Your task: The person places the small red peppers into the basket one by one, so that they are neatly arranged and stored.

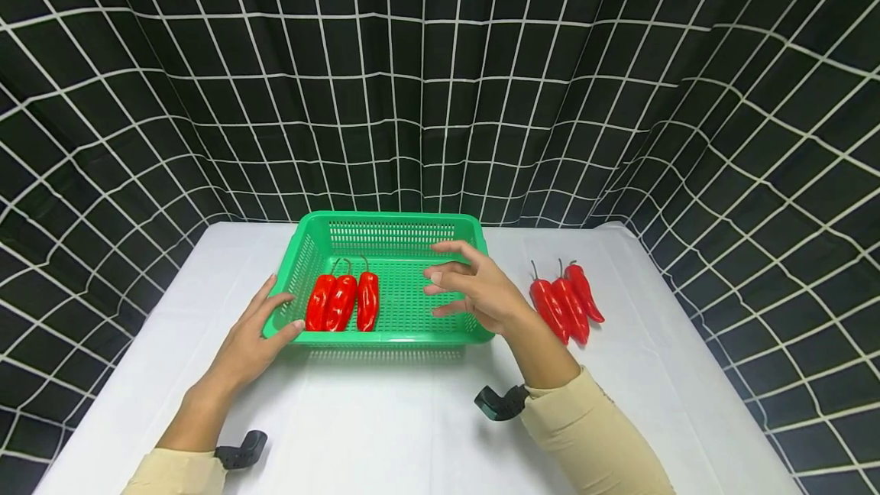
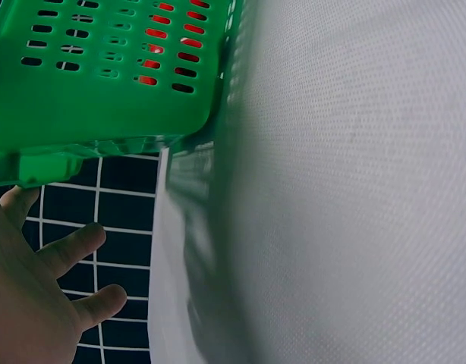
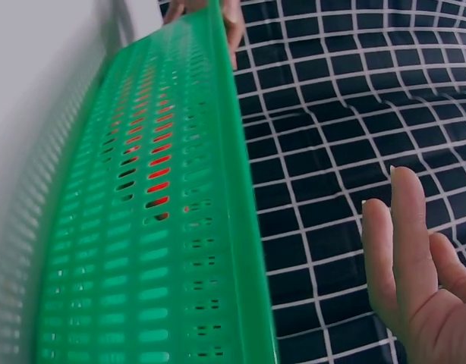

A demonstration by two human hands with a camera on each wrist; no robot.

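Note:
A green plastic basket (image 1: pixel 392 234) stands mid-table with three red peppers (image 1: pixel 341 301) lying in its left half. My left hand (image 1: pixel 264 323) rests with straight fingers against the basket's front left corner (image 2: pixel 104 144). My right hand (image 1: pixel 459 287) hovers over the basket's right side, its fingers relaxed and holding nothing. Three more red peppers (image 1: pixel 567 298) lie on the white cloth to the right of the basket. In the right wrist view the basket wall (image 3: pixel 180 227) runs past my right hand (image 3: pixel 407 258), with red showing through the slots.
The table (image 1: pixel 385 418) is covered by a white cloth. A black curtain with a white grid (image 1: pixel 440 82) hangs behind and to both sides. Small black cameras sit at both wrists (image 1: pixel 502 402).

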